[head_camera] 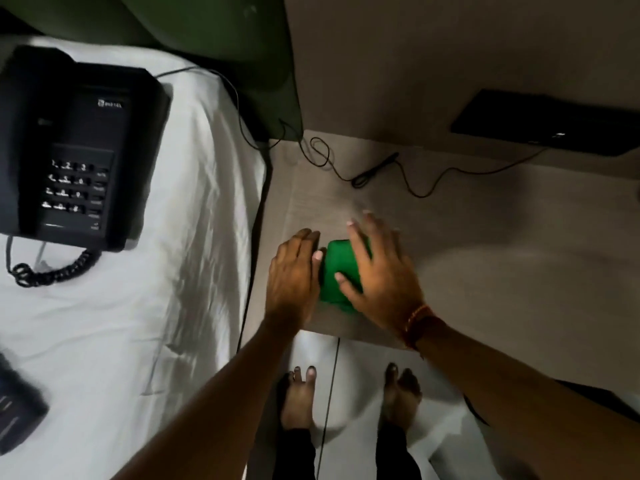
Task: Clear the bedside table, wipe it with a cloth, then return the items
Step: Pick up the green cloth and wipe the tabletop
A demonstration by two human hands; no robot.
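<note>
A folded green cloth [337, 270] lies on the pale bedside table [485, 237], near its front left corner. My right hand [379, 275] rests flat on the cloth with its fingers spread. My left hand [294, 275] lies flat beside the cloth, its thumb touching the cloth's left edge. A black desk telephone [72, 147] with its coiled cord sits on the white bed [156, 306] at the left. Another dark object [17, 407] lies on the bed at the lower left edge, partly cut off.
Thin black cables [374, 174] trail across the back of the table. A black panel [550, 123] is fixed to the wall above the table's right side. A green headboard [225, 39] stands behind the bed. My bare feet [349, 396] stand on the white floor.
</note>
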